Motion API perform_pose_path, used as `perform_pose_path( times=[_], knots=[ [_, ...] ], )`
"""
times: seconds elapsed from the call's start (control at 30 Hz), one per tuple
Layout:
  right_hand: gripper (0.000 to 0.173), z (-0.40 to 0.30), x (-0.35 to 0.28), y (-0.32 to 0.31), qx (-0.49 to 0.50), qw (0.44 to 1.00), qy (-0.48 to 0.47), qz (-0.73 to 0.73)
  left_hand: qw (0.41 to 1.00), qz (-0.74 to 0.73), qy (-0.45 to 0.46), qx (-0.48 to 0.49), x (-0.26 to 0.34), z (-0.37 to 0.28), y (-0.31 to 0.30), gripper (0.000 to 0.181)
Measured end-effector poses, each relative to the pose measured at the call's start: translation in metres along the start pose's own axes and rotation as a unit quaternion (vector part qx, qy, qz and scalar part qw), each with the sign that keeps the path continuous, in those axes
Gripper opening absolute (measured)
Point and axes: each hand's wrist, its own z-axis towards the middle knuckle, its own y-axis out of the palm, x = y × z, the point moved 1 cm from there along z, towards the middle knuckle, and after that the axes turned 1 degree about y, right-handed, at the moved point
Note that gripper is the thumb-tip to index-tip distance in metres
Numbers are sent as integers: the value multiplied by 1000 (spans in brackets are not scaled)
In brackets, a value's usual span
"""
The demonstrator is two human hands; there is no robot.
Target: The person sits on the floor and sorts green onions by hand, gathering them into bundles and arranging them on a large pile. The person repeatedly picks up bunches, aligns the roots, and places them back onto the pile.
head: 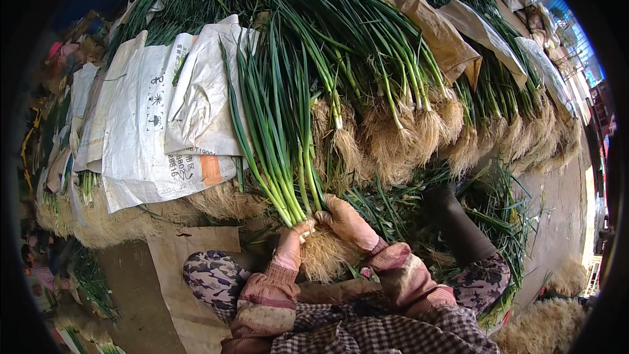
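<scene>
A bunch of long green onions (pixel 282 177) stands out before me, dark leaves pointing away and pale roots (pixel 325 258) hanging towards my lap. My left hand (pixel 290 246), in a thin pinkish glove, is closed around the white stem bases. From the other side, my right hand (pixel 350 223), gloved the same way, grips stems at the bunch's right edge, just above the roots; its fingertips are partly hidden. Beyond my hands lies a heap of loose green onions (pixel 393 78), their roots turned towards me.
White woven sacks (pixel 132 123) with printing cover onions at the left. A brown sack (pixel 422 24) and further bundles (pixel 516 123) lie right. Loose leaves (pixel 393 211) litter the ground between my knees. Root piles (pixel 545 327) sit lower right; a flat sheet (pixel 172 275) lies by my left knee.
</scene>
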Motion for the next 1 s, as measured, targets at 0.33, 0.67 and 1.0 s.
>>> perform_pose_path(
  times=[0.33,0.67,1.0],
  knots=[
    [17,-16,21,24,143,903,35,-403,992,-105,-54,-45,-11,9,-4,30],
    [30,-20,-37,-51,46,926,-126,-353,950,-213,10,-229,34,-2,16,45],
    [33,-10,-42,-52,18,990,56,129,943,-197,-37,-267,-4,30,3,31]
  ],
)
